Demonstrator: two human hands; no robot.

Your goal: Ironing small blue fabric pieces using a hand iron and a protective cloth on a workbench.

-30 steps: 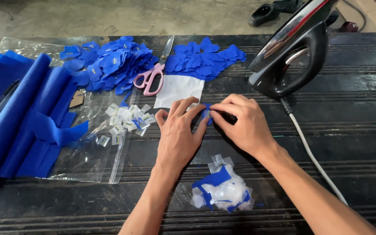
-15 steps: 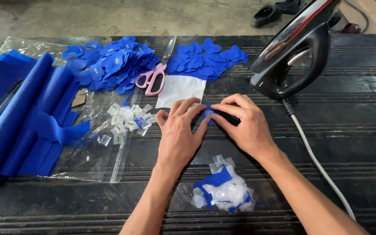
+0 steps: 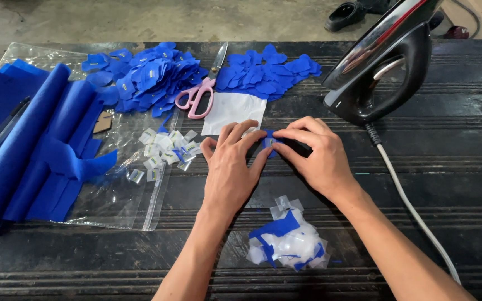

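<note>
Nearest the camera, a small heap of white and blue scraps (image 3: 287, 242) lies on the dark table (image 3: 447, 167), between the two forearms. Just beyond it the left hand (image 3: 231, 170) and the right hand (image 3: 313, 156) meet, palms down. Their fingertips come together on a small blue patch (image 3: 269, 142), which sits flat on the table between the left index finger and thumb and the right index finger and thumb. Both hands pinch or press the patch at its edges; only a little of it shows between the fingers.

Left of the hands, small white tags (image 3: 163, 151) are scattered on a clear plastic bag (image 3: 124, 206), and folded blue cloth (image 3: 23, 150) lies at the table's left end. Just behind the hands is a white sheet (image 3: 232, 110). Pink-handled scissors (image 3: 199, 95) lie beyond it, between two piles of blue cut pieces (image 3: 140, 75). An iron (image 3: 383, 67) stands upright at the right, its cord (image 3: 414, 209) trailing toward the camera.
</note>
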